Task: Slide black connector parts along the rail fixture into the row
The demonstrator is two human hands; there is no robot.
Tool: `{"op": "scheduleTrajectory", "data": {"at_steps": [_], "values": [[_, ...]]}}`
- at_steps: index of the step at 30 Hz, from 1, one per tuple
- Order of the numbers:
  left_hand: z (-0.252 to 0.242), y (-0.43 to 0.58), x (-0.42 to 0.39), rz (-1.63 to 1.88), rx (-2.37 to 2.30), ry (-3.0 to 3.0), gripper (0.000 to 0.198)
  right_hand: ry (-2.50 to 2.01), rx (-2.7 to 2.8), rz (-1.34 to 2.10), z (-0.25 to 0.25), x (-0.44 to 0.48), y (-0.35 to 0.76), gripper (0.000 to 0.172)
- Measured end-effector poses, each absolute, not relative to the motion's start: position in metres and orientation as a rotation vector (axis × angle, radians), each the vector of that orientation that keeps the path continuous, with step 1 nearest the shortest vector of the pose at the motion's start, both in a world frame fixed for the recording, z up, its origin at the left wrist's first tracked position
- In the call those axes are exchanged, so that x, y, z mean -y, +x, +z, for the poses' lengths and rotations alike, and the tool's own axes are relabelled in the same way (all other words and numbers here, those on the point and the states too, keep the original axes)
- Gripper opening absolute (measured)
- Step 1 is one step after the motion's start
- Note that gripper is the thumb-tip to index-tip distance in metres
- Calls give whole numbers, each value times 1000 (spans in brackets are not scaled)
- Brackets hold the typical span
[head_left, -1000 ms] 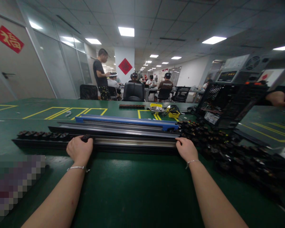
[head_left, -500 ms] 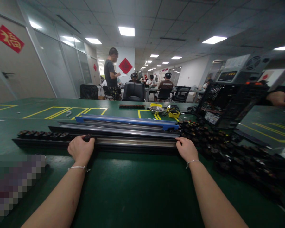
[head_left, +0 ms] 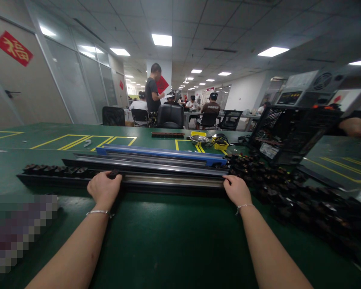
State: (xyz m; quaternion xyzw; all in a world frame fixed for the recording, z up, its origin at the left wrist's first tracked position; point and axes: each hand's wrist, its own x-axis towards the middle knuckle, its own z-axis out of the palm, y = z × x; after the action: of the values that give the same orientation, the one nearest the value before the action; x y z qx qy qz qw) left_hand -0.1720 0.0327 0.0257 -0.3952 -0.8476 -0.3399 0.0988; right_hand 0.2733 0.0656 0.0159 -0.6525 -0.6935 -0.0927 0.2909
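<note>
Left hand (head_left: 104, 188) clasps small black block (head_left: 113, 174); right hand (head_left: 237, 189) pinches long rail (head_left: 174, 181); looks stiff, slick between hands; hold ends, weight unclear.

On the left I see a pale door (head_left: 39, 86), and on it stands a red paper (head_left: 14, 48) with the golden character 福. Far away, right of the middle, a seated person (head_left: 211, 110) wears a brown shirt (head_left: 212, 113), and across its back I read the word PUMPKIN. The red sign (head_left: 162, 85) at the far pillar (head_left: 166, 67) is partly covered by a standing person (head_left: 152, 88); I cannot read it. On the right, the white label (head_left: 269, 151) of the black computer case (head_left: 307, 134) is too small for reading.
</note>
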Motion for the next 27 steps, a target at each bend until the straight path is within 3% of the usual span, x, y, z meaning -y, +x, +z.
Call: {"op": "scheduleTrajectory", "data": {"at_steps": [27], "values": [[26,-162,-32,-932,2433,-1307,38,-1720,1828,-272,14,-66,273,35]]}}
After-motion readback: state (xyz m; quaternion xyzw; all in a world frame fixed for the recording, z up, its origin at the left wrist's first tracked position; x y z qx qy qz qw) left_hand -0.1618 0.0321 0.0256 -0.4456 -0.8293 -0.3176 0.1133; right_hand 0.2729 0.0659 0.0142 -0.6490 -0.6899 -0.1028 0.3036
